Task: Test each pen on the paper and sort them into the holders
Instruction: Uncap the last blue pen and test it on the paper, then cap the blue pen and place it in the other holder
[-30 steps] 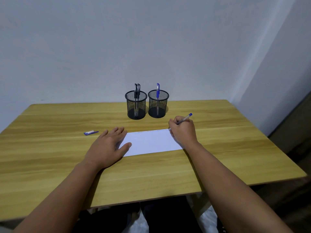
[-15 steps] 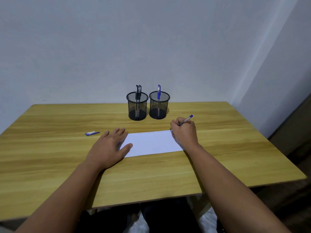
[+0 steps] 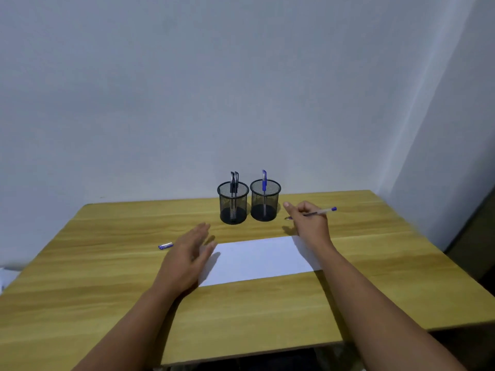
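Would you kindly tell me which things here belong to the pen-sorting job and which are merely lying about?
Job: pen in the right hand; paper; left holder with black pens; right holder with blue pen.
Lying about: blue cap on the table.

Light wood table (image 3: 107, 290), plain grey-white wall (image 3: 187, 89) behind, dark floor (image 3: 476, 250) at rt.
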A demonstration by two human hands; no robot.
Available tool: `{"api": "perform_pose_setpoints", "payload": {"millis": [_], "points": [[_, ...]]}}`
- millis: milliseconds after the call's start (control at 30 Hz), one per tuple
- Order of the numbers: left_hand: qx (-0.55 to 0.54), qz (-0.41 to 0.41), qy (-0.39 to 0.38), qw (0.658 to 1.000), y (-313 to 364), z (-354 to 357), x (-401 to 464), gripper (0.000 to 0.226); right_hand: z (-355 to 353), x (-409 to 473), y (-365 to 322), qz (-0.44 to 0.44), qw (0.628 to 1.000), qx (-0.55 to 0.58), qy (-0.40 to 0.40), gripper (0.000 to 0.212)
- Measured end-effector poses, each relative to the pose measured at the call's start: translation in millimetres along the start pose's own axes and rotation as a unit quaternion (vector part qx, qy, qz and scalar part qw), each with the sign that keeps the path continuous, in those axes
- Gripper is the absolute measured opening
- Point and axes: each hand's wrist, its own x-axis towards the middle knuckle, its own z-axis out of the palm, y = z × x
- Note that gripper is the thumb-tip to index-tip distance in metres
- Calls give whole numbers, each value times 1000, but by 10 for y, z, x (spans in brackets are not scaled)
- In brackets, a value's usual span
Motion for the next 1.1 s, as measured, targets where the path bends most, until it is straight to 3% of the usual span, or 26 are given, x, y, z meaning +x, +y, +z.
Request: {"api": "perform_pose_setpoints", "payload": {"millis": [100,200,300,433,500,700,1100], "points": [[104,-8,118,988,-239,-238,122,46,127,-60,-213,41,998,-13,-55,40],[242,-102,70,962,-557,-496,195,36,268,-55,-275,72,995,-24,-63,34],[264,-125,5,956,-666,-597,184,21,367,-65,-251,86,993,-35,-67,15],[218,-126,3,968,-546,-635,194,5,463,-125,-234,113,989,-14,-90,18],[160,-133,3,978,-474,-624,215,11,491,-150,-221,119,987,-6,-107,16],[-36,-105,-18,994,-75,-565,414,12,500,-269,-176,65,971,-127,-194,21],[-78,-74,-92,990,300,-502,538,13,497,-337,-219,21,968,-139,-207,18]]}}
